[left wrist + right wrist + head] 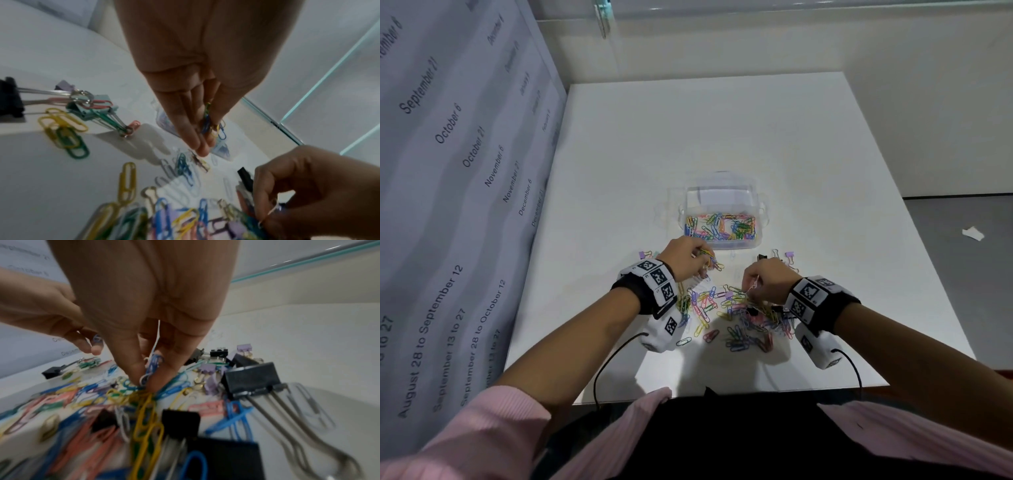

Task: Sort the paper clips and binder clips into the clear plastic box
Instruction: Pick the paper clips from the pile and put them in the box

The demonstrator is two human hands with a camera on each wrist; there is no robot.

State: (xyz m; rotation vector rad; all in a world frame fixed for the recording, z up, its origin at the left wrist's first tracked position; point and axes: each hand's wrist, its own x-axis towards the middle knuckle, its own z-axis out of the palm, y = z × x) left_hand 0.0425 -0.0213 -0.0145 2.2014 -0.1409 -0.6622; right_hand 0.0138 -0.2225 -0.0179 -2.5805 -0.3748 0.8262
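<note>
The clear plastic box (722, 202) stands mid-table with many coloured paper clips in its near half. In front of it lies a loose pile of coloured paper clips (726, 315) mixed with black and lilac binder clips (251, 379). My left hand (688, 260) hovers just short of the box's near left corner, pinching a small bunch of paper clips (209, 123). My right hand (763, 281) is down on the pile, its fingertips pinching a few paper clips (150, 369), white and blue.
A calendar-printed panel (448, 171) walls the table's left side. Small binder clips (645, 254) lie left of my left hand, others (789, 257) right of the box. The table's front edge (722, 394) is close to my body. A paper scrap (972, 233) lies on the floor.
</note>
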